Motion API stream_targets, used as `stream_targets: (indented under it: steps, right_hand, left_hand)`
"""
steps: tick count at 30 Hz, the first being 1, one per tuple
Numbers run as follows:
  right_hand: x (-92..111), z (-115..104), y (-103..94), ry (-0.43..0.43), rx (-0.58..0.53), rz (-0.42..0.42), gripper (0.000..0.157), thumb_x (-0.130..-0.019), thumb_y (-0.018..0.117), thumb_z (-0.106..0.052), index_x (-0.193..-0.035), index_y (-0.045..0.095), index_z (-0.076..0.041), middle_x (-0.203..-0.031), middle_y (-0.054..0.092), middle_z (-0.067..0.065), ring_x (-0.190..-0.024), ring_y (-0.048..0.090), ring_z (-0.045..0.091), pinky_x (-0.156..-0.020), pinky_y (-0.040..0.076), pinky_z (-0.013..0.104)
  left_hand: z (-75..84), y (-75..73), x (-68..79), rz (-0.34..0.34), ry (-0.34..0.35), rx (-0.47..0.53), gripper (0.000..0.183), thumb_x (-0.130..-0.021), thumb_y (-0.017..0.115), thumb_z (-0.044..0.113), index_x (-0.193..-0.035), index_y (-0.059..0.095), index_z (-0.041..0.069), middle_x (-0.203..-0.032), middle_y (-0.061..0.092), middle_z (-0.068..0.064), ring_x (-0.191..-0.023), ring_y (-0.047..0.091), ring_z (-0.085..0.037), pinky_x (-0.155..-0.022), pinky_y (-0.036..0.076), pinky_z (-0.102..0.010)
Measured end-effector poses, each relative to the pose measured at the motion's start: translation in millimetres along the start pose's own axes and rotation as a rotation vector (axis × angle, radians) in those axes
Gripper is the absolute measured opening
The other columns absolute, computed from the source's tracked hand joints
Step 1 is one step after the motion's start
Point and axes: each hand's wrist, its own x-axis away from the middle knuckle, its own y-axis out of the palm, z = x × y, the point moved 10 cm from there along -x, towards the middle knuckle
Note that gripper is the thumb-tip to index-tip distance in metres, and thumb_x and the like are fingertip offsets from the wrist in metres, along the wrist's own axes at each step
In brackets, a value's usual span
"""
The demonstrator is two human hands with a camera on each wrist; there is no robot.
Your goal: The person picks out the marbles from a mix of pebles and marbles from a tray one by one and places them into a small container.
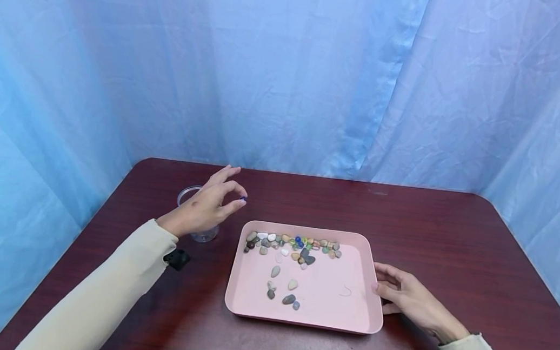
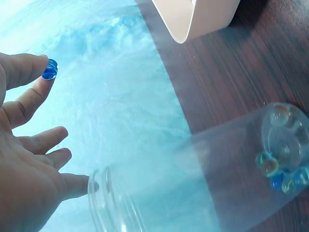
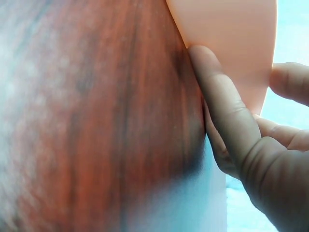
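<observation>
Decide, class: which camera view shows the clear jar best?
The left wrist view: it shows the clear jar close up, with marbles inside. The head view shows it smaller, partly hidden by the left hand; the right wrist view shows none of it.

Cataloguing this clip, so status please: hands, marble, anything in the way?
Left hand pinching blue marble. Right hand gripping pink tray by right wall. Left hand partly hides clear jar, head view; nothing else blocking.

No text, label, brand, number or sign can be read.
</observation>
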Motion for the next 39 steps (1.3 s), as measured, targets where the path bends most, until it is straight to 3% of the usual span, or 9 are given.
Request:
stream_targets:
  steps: [8,13,20,23,30,39]
  right_hand:
    - [1,-1,0.2,0.000,-0.003,-0.004,0.068,-0.100,0.055,-0.005,-0.145,0.013,0.024,-0.131,0.050,0.040,-0.107,0.063,0.017,-0.076,0.059,0.046]
    - [0,0,0.1,0.009,0.007,0.003,0.068,-0.100,0.056,-0.005,-0.146,0.014,0.024,-0.131,0.049,0.040,-0.109,0.063,0.024,-0.076,0.059,0.046]
    - [0,-1,0.1,0.002,0.009,0.009,0.067,-0.100,0.055,-0.005,-0.146,0.015,0.023,-0.131,0.049,0.041,-0.110,0.062,0.026,-0.076,0.059,0.046]
    - [0,0,0.0,0.005,0.011,0.011,0.067,-0.100,0.055,-0.005,-0.146,0.015,0.023,-0.131,0.049,0.041,-0.111,0.062,0.027,-0.076,0.059,0.046]
    - [0,0,-0.6,0.010,0.018,0.014,0.068,-0.100,0.056,-0.005,-0.146,0.015,0.023,-0.133,0.047,0.042,-0.113,0.060,0.030,-0.076,0.059,0.046]
    - [0,0,-0.5,0.005,0.017,0.004,0.069,-0.100,0.056,-0.006,-0.145,0.014,0.024,-0.132,0.048,0.041,-0.111,0.062,0.023,-0.076,0.059,0.046]
  left_hand:
    - [-14.5,-15.5,6.3,0.029,-0.051,-0.013,0.010,-0.100,0.062,0.012,-0.106,0.065,0.005,-0.159,0.026,-0.022,-0.151,0.008,-0.037,-0.114,0.021,-0.062]
    - [-24.9,-23.7,12.1,0.041,-0.075,-0.020,0.013,-0.101,0.060,0.013,-0.109,0.065,0.004,-0.158,0.026,-0.024,-0.151,0.008,-0.038,-0.107,0.033,-0.060]
    - [-38.2,-37.8,19.1,0.083,-0.101,-0.029,0.012,-0.099,0.062,0.009,-0.107,0.065,0.001,-0.156,0.030,-0.026,-0.150,0.012,-0.040,-0.114,0.020,-0.061]
    - [-44.3,-40.8,22.6,0.091,-0.115,-0.032,0.013,-0.099,0.062,0.008,-0.108,0.065,0.000,-0.156,0.031,-0.026,-0.149,0.016,-0.041,-0.113,0.024,-0.061]
    - [-54.1,-46.1,29.2,0.133,-0.117,-0.015,0.014,-0.097,0.062,0.004,-0.110,0.064,-0.002,-0.148,0.043,-0.025,-0.136,0.042,-0.042,-0.106,0.038,-0.056]
    - [-57.9,-53.4,33.2,0.189,-0.110,-0.031,0.015,-0.096,0.064,0.003,-0.110,0.064,-0.003,-0.139,0.053,-0.026,-0.131,0.047,-0.042,-0.104,0.039,-0.055]
